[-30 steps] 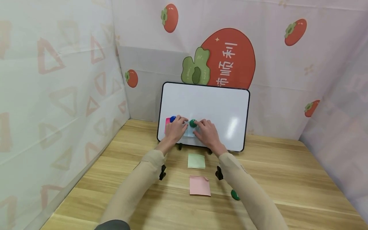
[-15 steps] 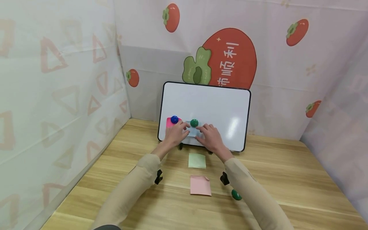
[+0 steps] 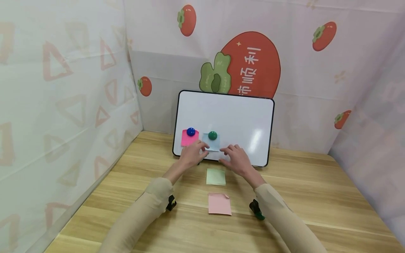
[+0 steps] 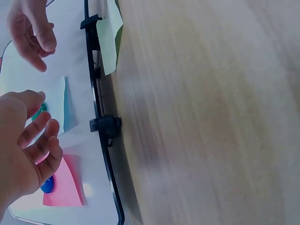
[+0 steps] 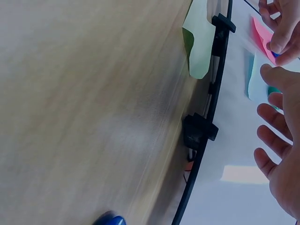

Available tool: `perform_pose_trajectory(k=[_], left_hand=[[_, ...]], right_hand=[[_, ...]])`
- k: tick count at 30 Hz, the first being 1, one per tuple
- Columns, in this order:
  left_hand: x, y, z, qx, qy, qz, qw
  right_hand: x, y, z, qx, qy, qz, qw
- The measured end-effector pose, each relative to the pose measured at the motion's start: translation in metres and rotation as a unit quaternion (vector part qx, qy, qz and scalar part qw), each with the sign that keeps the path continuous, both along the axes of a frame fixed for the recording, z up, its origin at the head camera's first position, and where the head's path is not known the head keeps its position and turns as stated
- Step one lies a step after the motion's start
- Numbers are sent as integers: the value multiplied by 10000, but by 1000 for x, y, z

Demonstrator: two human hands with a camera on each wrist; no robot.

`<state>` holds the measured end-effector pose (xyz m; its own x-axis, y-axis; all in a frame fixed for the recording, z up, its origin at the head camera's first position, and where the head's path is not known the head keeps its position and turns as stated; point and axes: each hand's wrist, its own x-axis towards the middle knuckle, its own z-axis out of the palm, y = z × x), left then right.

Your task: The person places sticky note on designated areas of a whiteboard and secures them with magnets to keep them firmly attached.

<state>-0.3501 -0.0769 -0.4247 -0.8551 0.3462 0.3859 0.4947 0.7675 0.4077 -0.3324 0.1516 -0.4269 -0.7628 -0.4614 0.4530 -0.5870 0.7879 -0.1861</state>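
Observation:
My left hand [image 3: 191, 154] hovers in front of the lower left of a whiteboard [image 3: 231, 116], fingers loosely bent and holding nothing. My right hand [image 3: 238, 160] is held before the board's lower middle, its fingers relaxed and apart from anything. Between and above the hands, a light blue sticky note [image 3: 215, 144] hangs on the board under a round green magnet [image 3: 212, 135]. To its left is a bright pink sticky note [image 3: 187, 140] beneath a round blue magnet [image 3: 191, 131]; my left hand overlaps its lower corner in the head view.
A pale green sticky note [image 3: 216, 176] and a light pink one [image 3: 219, 203] with a curled corner lie on the wooden table [image 3: 316, 196]. Another green magnet [image 3: 260, 215] shows beside my right sleeve. Black clips [image 4: 107, 124] support the board's lower edge. A rounded blue thing [image 5: 110, 219] shows low in the right wrist view.
My right fingers have let go of the green magnet on the blue note. Both hands have drawn back and down from the board, uncovering both notes; the blue note stays up.

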Motion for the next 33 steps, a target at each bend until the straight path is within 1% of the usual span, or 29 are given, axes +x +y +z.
perform_pose_trajectory(k=[2,5,9,17,22,28,33], left_hand=[[4,0,-1,0,-202,-14,9998],[9,-1,-2,-132,-483,-64,9987],[16,-2,-4,-299,-707,-157,9969],[28,0,-7,-153,-936,-399,9947],[34,2,-7,-236,-1176,-455,9917],[43,3,-10,-366,-1536,-486,9863],[52,3,-8,-486,-1660,-582,9832]], right_hand=[[4,4,-2,37,-53,34,10000],[9,9,-5,131,-77,36,9999],[17,15,-7,188,-90,6,9998],[34,24,-5,310,-199,49,9993],[45,28,-7,352,-297,134,9989],[55,36,-8,507,-376,91,9980],[62,43,-10,523,-546,77,9971]])
